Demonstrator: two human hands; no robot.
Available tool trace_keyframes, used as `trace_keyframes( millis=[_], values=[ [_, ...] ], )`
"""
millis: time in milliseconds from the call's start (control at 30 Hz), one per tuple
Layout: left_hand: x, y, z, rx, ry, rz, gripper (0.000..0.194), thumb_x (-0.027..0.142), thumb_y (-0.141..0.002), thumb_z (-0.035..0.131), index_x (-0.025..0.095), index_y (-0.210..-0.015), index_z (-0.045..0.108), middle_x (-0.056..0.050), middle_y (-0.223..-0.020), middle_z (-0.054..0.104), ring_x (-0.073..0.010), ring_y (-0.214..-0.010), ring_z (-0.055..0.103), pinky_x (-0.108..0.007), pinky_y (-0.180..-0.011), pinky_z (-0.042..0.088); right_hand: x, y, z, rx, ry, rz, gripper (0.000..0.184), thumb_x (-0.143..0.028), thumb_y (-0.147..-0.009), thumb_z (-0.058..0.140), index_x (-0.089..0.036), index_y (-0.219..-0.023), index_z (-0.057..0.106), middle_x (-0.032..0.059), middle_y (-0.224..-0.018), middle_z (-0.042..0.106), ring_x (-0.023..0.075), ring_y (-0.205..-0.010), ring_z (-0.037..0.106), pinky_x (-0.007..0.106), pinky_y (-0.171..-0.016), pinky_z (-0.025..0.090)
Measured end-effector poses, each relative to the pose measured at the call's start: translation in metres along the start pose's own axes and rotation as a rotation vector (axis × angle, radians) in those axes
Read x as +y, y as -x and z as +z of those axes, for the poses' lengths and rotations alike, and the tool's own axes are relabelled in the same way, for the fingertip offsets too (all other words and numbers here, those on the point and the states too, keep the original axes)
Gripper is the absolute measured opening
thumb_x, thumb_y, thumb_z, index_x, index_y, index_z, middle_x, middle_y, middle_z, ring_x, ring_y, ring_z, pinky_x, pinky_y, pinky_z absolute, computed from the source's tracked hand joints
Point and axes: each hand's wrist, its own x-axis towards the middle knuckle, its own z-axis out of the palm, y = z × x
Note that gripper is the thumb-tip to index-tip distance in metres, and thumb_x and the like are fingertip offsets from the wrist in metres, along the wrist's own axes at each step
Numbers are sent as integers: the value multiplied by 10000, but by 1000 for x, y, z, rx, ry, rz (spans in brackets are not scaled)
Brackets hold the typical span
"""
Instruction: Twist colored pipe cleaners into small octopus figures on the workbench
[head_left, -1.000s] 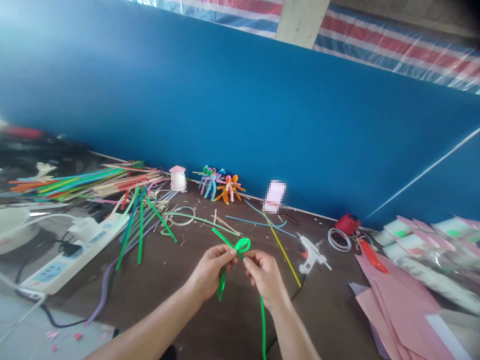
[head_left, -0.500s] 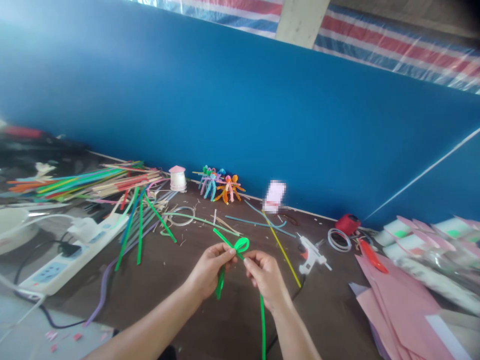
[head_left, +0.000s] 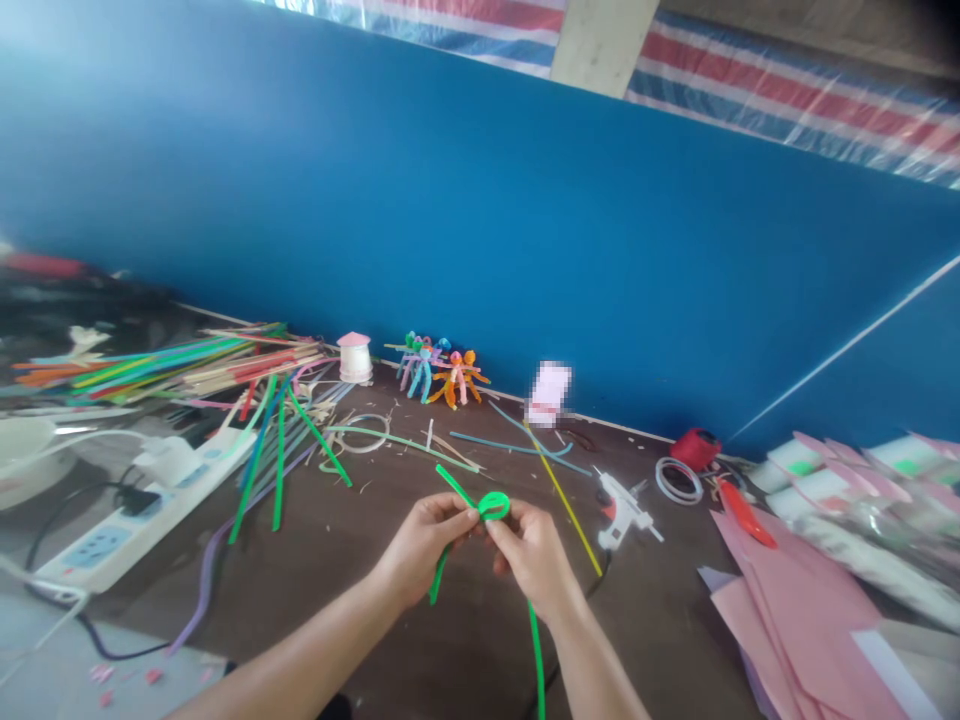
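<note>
Green loop (head_left: 495,497) has shifted a bit R since the prev. frame & looks flatter, my R hand (head_left: 536,550) closing in on it; prob. I'm snugging up its crossing. My L hand (head_left: 427,545) pinches the green stem (head_left: 454,486) just L of the loop, short end sticking up, another piece (head_left: 439,577) hanging below; R hand grips the loop's near R side, over mid worktop (head_left: 465,650), w/ a green length (head_left: 536,655) beneath.

Worktop, L to R: power strip (head_left: 97,545), bunch of coloured stems (head_left: 187,355), white cup (head_left: 355,364) w/ pink top, fuzzy figures (head_left: 459,375), yellow stem (head_left: 562,495), glue gun (head_left: 624,510), pink sheets (head_left: 795,600).

Room: blue partition (head_left: 480,200) along the back, striped sheeting (head_left: 787,90) above, pale pillar (head_left: 604,45) between its stretches.
</note>
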Motion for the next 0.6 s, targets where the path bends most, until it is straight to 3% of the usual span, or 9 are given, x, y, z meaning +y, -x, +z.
trace_keyframes(
  millis=[200,400,600],
  values=[
    [0,-1,3,34,-1,2,195,296,-612,675,122,-607,588,45,-474,468,-38,-428,331,-171,-427,241,1,2,0,8,-23,-33,178,-311,-733,525,-141,-681,538,-45,-536,489,41,-343,392,156,-337,291],
    [2,1,8,44,-12,18,195,301,-610,677,129,-592,587,49,-463,465,-42,-434,359,-164,-438,268,3,2,-1,76,-4,-64,213,-317,-746,530,-151,-616,504,-46,-508,453,59,-414,366,175,-395,283],
    [4,2,8,16,14,-30,197,304,-588,700,132,-592,604,10,-529,555,-76,-500,486,-187,-517,386,-5,5,2,129,31,-161,220,-288,-734,538,-154,-562,513,-42,-495,452,83,-476,380,190,-467,312]
  ],
)
